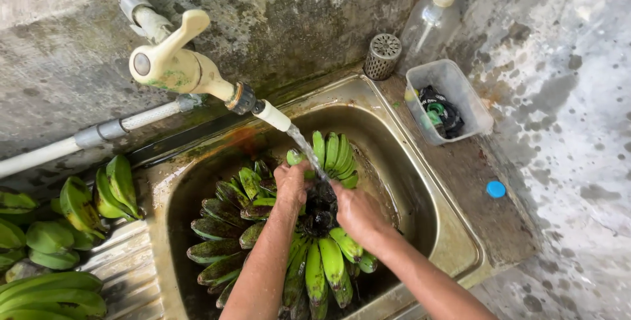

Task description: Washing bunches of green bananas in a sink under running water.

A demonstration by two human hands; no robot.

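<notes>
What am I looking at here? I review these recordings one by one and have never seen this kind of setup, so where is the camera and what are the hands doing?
There is no machine here. A person wears one camera on the head, so the single picture looks down over their own two bare arms.

Both hands are in a metal sink. The left hand and the right hand grip a large bunch of green bananas around its dark stem, under water running from a cream tap on the stained wall.

More green bananas lie on the draining board to the left. On the ledge to the right stand a clear plastic tub with dark items inside, a pump bottle, a small perforated metal cup and a blue cap.
</notes>
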